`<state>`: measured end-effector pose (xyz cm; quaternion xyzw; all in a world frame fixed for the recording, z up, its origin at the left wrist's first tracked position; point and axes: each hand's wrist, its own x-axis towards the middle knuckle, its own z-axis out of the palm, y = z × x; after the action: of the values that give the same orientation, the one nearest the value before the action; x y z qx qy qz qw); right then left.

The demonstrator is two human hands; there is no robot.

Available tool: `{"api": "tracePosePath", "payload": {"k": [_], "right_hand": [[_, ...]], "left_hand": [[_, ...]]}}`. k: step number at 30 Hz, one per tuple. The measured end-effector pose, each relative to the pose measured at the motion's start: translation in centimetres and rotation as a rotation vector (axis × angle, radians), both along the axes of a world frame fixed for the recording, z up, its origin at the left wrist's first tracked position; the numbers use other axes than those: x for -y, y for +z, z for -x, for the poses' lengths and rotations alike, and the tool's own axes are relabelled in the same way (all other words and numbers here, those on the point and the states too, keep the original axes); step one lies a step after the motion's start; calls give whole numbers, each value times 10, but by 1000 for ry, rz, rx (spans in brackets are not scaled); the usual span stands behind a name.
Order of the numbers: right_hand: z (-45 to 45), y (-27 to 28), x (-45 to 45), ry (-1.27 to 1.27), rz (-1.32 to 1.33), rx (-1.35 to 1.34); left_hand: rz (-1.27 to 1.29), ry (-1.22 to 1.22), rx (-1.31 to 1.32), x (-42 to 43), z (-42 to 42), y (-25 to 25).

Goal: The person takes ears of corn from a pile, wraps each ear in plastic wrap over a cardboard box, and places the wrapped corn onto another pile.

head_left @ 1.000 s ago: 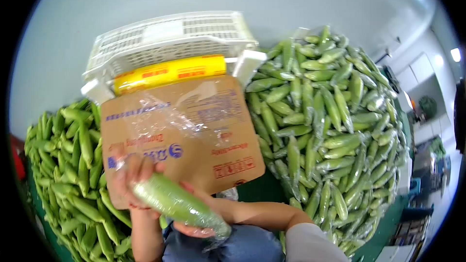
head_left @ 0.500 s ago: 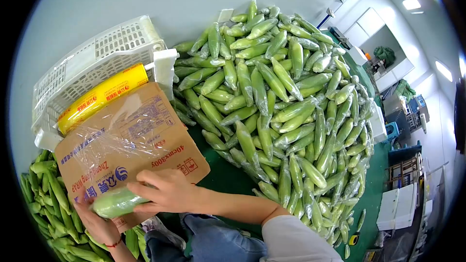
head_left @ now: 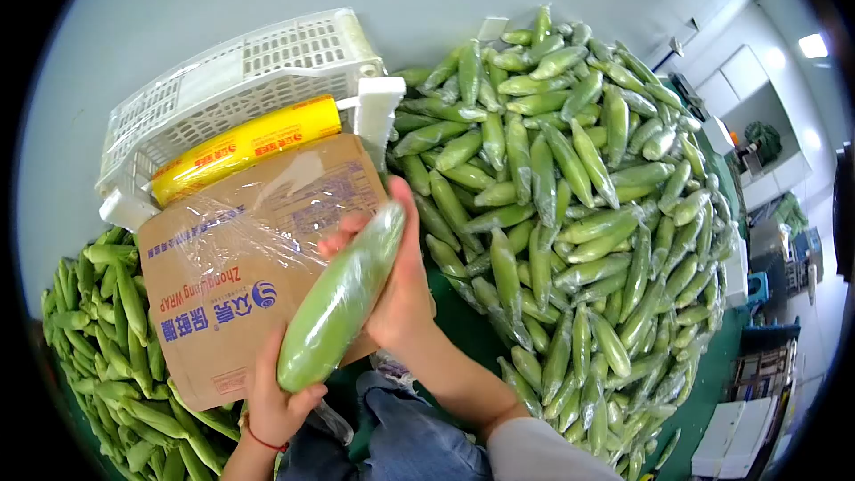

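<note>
My left hand [head_left: 276,401] cups the lower end of a film-wrapped ear of corn [head_left: 338,298], thumb under the tip and fingers along its side; a thin red bracelet [head_left: 267,443] circles that wrist. My right hand [head_left: 401,298] is curled around the back of the upper end, thumb along the right edge, fingertips showing past the left. The ear slants between them over the near right part of the printed cardboard [head_left: 191,267], its upper end pointing to the cardboard's far right corner; its green husk shows through the shiny film. Loose clear film [head_left: 236,236] lies crinkled across the cardboard's surface. My grey sleeve [head_left: 543,452] and jeans [head_left: 405,428] are on the near side of the cardboard. Just beyond its far edge lies a yellow roll [head_left: 249,150] of wrap, with a white crate [head_left: 240,62] behind that and a white block [head_left: 378,116] by the cardboard's far right corner. Left of the cardboard are heaped green ears [head_left: 107,356] in their husks; right of it spreads a big pile of wrapped ears [head_left: 579,232] on a green surface [head_left: 712,392]
</note>
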<state>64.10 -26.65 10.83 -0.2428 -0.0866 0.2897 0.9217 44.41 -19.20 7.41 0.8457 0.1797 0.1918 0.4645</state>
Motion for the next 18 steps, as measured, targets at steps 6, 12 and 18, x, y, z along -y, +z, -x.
{"api": "tracePosePath", "payload": {"k": [6,12,18], "right_hand": [[-3,-80,55,133,404,-36],[-319,-62,56,-240,743,285],[-210,-40,11,-316,1028,1050]], "left_hand": [[-337,-296,-137,-1,-56,1],[-361,-34,-167,-28,17,-45],[-554,320,-276,-70,48,-60]]}}
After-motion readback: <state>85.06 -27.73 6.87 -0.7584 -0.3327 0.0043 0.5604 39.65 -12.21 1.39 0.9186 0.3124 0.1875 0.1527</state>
